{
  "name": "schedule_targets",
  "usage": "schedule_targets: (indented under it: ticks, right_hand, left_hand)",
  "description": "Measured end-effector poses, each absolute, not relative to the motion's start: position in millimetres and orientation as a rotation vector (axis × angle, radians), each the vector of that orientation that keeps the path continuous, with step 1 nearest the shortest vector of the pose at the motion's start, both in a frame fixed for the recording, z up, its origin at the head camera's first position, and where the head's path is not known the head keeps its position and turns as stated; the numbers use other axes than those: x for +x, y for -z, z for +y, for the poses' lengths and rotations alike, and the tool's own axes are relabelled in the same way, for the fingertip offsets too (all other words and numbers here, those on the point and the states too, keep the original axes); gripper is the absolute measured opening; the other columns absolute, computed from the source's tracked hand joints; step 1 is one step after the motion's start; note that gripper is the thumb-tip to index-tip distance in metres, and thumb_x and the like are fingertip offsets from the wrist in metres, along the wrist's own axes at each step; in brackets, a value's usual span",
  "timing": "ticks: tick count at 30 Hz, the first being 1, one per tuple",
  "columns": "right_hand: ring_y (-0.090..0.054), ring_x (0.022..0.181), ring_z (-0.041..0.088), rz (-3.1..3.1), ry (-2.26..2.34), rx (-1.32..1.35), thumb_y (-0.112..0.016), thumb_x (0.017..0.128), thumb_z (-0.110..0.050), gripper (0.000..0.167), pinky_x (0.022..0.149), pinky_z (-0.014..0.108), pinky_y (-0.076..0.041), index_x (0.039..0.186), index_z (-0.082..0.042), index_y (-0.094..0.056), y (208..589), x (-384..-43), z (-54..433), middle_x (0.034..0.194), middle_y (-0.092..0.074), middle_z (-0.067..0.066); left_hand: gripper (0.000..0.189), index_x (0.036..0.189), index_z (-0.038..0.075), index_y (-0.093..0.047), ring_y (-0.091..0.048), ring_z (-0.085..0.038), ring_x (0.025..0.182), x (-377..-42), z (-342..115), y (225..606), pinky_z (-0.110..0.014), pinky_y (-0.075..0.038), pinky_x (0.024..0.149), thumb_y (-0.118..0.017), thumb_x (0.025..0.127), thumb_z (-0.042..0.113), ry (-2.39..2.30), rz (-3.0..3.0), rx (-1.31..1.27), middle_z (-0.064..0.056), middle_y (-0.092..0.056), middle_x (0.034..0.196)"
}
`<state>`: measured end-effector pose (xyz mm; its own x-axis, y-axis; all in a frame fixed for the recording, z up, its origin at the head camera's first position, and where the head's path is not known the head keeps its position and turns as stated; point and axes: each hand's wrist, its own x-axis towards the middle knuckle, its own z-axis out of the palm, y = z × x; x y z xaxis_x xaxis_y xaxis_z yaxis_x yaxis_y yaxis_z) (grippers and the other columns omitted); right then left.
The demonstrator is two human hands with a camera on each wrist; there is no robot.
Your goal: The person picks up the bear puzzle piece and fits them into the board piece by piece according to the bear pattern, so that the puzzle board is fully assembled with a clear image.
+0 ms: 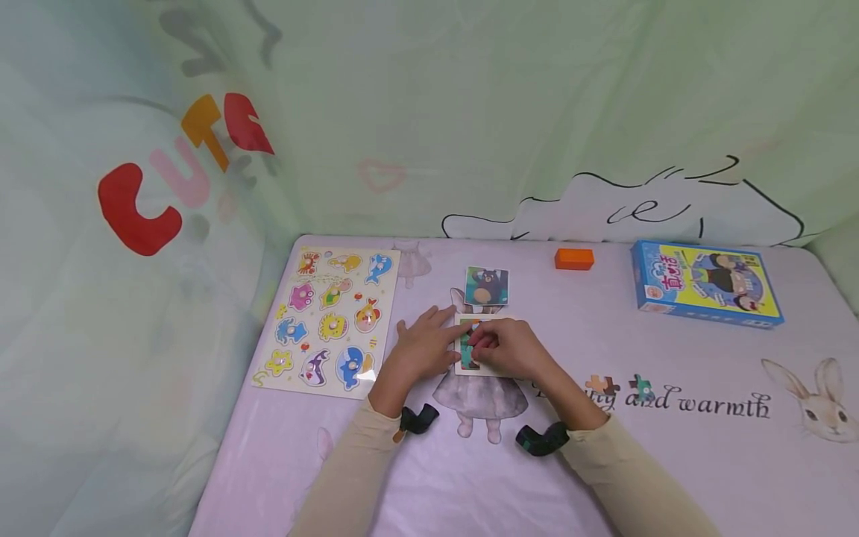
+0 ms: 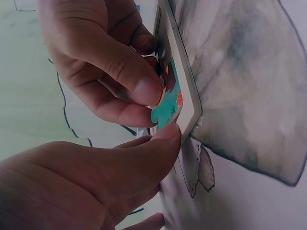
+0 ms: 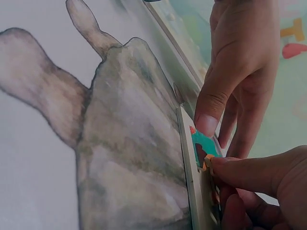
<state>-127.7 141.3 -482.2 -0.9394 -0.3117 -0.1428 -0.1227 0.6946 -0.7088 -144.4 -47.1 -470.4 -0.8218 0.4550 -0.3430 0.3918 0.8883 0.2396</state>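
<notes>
In the head view, a small cream puzzle tray [image 1: 464,318] lies between both hands, with teal jigsaw pieces [image 1: 467,350] in its left part. My left hand [image 1: 424,347] rests at the tray's left side, fingers extended. Its thumb [image 3: 207,123] presses on the teal pieces near a corner in the right wrist view. My right hand [image 1: 513,347] is over the tray, pinching a puzzle piece [image 3: 207,160] with an orange edge between thumb and fingers. Most of that piece is hidden by the fingers. Just behind the tray lies a square bear picture card [image 1: 488,287].
Loose puzzle pieces [image 1: 602,385] and another teal one [image 1: 642,387] lie to the right. A board of sea animals [image 1: 349,298] is at the left. Toward the back are an orange block [image 1: 573,259] and a blue-and-yellow box [image 1: 708,283]. Fabric walls [image 1: 429,134] border the table.
</notes>
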Motion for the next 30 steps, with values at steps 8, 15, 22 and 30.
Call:
schedule_targets:
  ticks: [8, 15, 22, 30]
  right_hand:
    - [-0.058, 0.070, 0.011, 2.690, 1.041, -0.343, -0.079, 0.085, -0.010, 0.007, 0.068, 0.028, -0.046, 0.092, -0.009, -0.076, 483.2, -128.2, 139.4, 0.073, -0.067, -0.002]
    - [-0.057, 0.073, 0.014, 2.704, 1.035, -0.275, -0.077, 0.089, -0.013, 0.007, 0.068, 0.028, -0.046, 0.095, -0.011, -0.075, 481.6, -127.6, 144.1, 0.077, -0.066, 0.000]
    - [-0.055, 0.073, 0.017, 2.681, 1.052, -0.237, -0.078, 0.089, -0.015, 0.008, 0.068, 0.029, -0.045, 0.092, -0.010, -0.073, 480.7, -128.2, 148.1, 0.078, -0.065, 0.002]
    - [-0.053, 0.073, 0.017, 2.660, 1.029, -0.238, -0.081, 0.087, -0.017, 0.013, 0.068, 0.029, -0.043, 0.090, -0.011, -0.070, 480.3, -130.9, 147.4, 0.076, -0.062, 0.001]
  left_hand:
    - [0.060, 0.154, 0.039, -0.043, -0.021, -0.025, 0.158, -144.8, -47.5, 470.3, -0.075, -0.027, 0.112, -0.065, 0.099, 0.037, -0.215, 2.649, 0.624, 0.006, -0.026, 0.169]
    - [0.058, 0.154, 0.040, -0.043, -0.020, -0.024, 0.158, -145.1, -46.4, 469.8, -0.074, -0.027, 0.113, -0.063, 0.100, 0.038, -0.209, 2.647, 0.617, 0.007, -0.025, 0.170]
    - [0.054, 0.153, 0.040, -0.044, -0.021, -0.025, 0.158, -143.7, -45.6, 469.3, -0.074, -0.026, 0.114, -0.059, 0.101, 0.041, -0.245, 2.655, 0.586, 0.007, -0.027, 0.169]
    - [0.055, 0.152, 0.039, -0.047, -0.023, -0.025, 0.157, -143.2, -44.9, 469.7, -0.074, -0.026, 0.113, -0.063, 0.099, 0.041, -0.272, 2.675, 0.575, 0.005, -0.030, 0.168]
